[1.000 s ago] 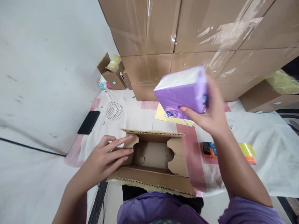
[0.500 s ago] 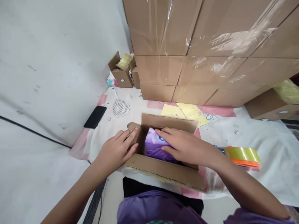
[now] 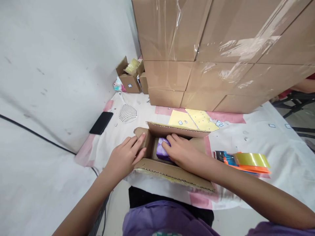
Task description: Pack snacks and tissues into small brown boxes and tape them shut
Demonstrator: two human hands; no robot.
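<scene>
An open cardboard box (image 3: 176,175) stands on the cloth in front of me with its flaps raised. My left hand (image 3: 126,154) grips the left flap and corner of this box, fingers along the flap and thumb near the front corner. Down inside the box lies a purple plastic-wrapped packet (image 3: 161,150). My right hand (image 3: 180,150) reaches in and grips it from above; its right part is hidden under the hand.
Taped cartons (image 3: 167,75) are stacked behind. A tape dispenser (image 3: 246,160) lies right of the box. On the left are a white slotted scoop (image 3: 128,113), a black phone-like slab (image 3: 101,123) and a small open box (image 3: 130,83). Another person's arm (image 3: 305,86) shows at far right.
My right hand has pushed the purple packet lower into the box. My left hand stays on the flap. The brown box at the far right is gone, and another person's arm appears there.
</scene>
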